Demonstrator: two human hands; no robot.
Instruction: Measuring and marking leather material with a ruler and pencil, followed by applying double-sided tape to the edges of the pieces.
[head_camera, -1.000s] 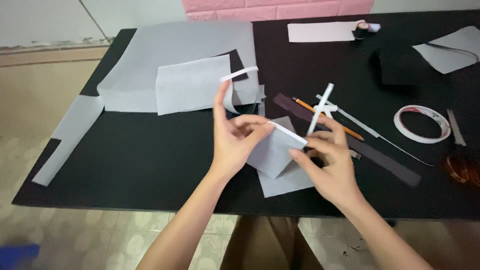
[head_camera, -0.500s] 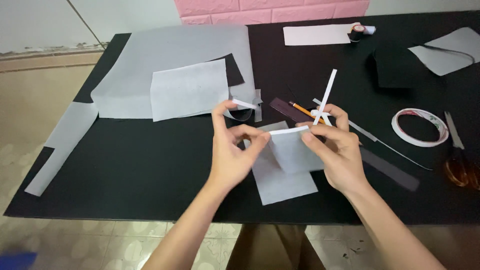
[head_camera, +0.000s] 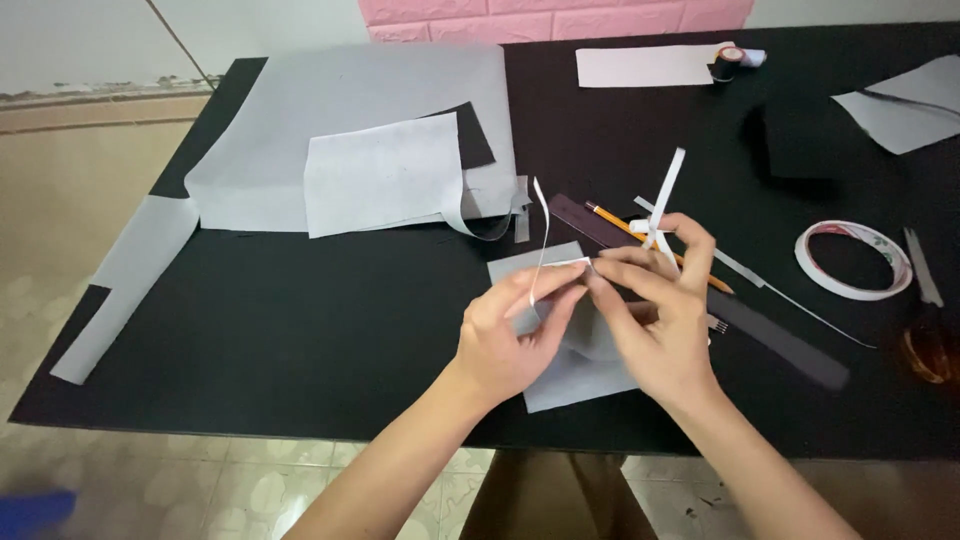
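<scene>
Both hands meet over a small grey paper sheet (head_camera: 575, 372) lying on the black table (head_camera: 300, 330). My left hand (head_camera: 510, 335) pinches a thin white strip (head_camera: 542, 230) that curls upward from its fingertips. My right hand (head_camera: 655, 310) pinches the same strip's end where it lies across the sheet's top edge, and another white strip (head_camera: 668, 195) sticks up between its fingers. Fingertips of the two hands almost touch.
A large grey sheet (head_camera: 330, 110) with a smaller grey sheet (head_camera: 385, 185) lies at the back left. A dark ruler (head_camera: 780, 340), a pencil (head_camera: 615, 222), a tape roll (head_camera: 852, 260), scissors (head_camera: 925, 310) and more paper pieces (head_camera: 645, 65) lie right and behind.
The hands have come together over the small sheet. The strip once held flat between them now curls upward from my left fingertips.
</scene>
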